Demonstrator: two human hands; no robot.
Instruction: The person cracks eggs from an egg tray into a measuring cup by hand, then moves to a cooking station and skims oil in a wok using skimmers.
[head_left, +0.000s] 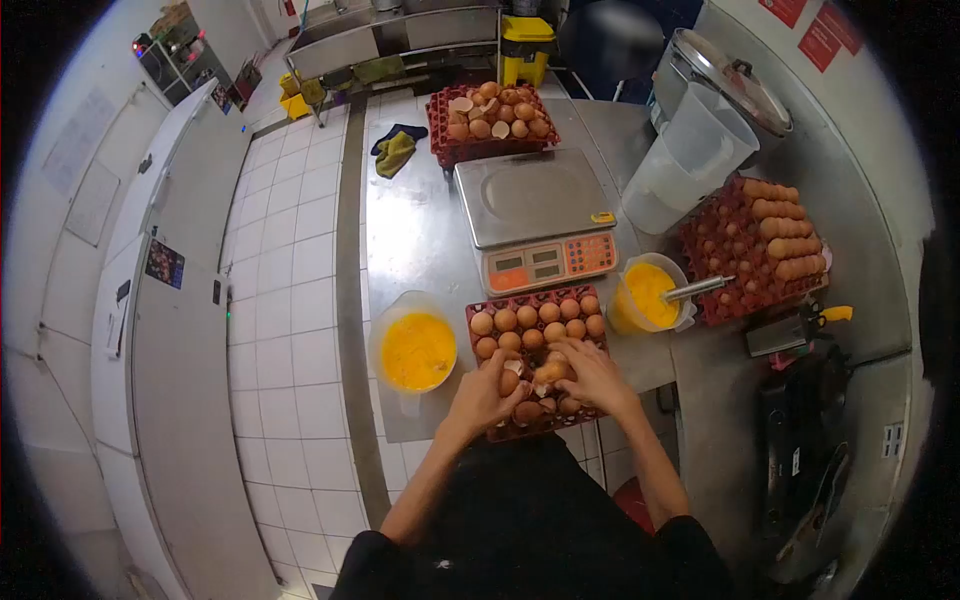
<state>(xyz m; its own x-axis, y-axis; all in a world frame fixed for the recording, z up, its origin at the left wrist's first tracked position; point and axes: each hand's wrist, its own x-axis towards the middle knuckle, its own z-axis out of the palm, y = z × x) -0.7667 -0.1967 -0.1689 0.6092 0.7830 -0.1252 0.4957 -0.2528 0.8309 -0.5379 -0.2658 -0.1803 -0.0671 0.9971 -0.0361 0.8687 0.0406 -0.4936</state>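
Observation:
A red egg tray (473,312) lies in front of me at the table's near edge, with rows of whole brown eggs (527,316) in its far part. My left hand (482,396) is closed over the tray's left side, its fingers around a brown eggshell (509,382) whose pale inside shows. Above the tray's right side, my right hand (592,378) is closed on brown eggshell (548,373). Broken shells (530,411) sit in the near rows. Left of the tray stands a jug of yellow beaten egg (418,351). On the right is a second jug (643,296) holding yellow egg and a metal-handled whisk (700,288).
A kitchen scale (540,210) stands beyond the tray. Behind it are stacked trays of empty shells (490,115) and cloths (396,153). To the right are a clear plastic jug (690,150), more egg trays (755,245), a large pot (725,75) and black equipment (815,450).

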